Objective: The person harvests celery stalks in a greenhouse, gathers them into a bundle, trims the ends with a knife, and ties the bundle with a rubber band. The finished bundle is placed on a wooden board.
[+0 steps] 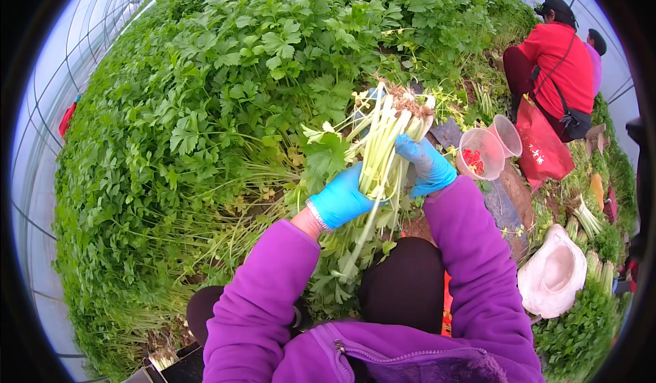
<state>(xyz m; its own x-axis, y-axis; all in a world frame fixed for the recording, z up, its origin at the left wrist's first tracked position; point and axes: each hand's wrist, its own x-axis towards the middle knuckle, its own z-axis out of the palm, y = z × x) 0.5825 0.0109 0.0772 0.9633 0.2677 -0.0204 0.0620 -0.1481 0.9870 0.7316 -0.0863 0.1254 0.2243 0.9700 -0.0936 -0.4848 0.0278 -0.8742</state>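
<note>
Holding a bunch of celery stalks (pixel 383 147) root end up in front of my knees, I have my left hand (pixel 342 200) in its blue glove closed around the lower stems, and my right hand (pixel 425 164) curled shut on the pale stalks just under the root clump (pixel 408 101). Both hands grip the same bunch; its leaves hang down toward my lap. I judge this to be the trimming or tidying step on a freshly pulled bunch, and the next move would call for keeping the left hand firm while the right works at the roots or loose outer stems.

Beside me stand 2 clear plastic cups (pixel 488 147), one with something red inside that I cannot make out. A person in a red jacket (pixel 557 62) crouches beyond them, and a pale hat (pixel 555 274) lies on the ground at my right. My fingertips are hidden behind the stalks, so whether a tie or tool is in hand I cannot tell.
</note>
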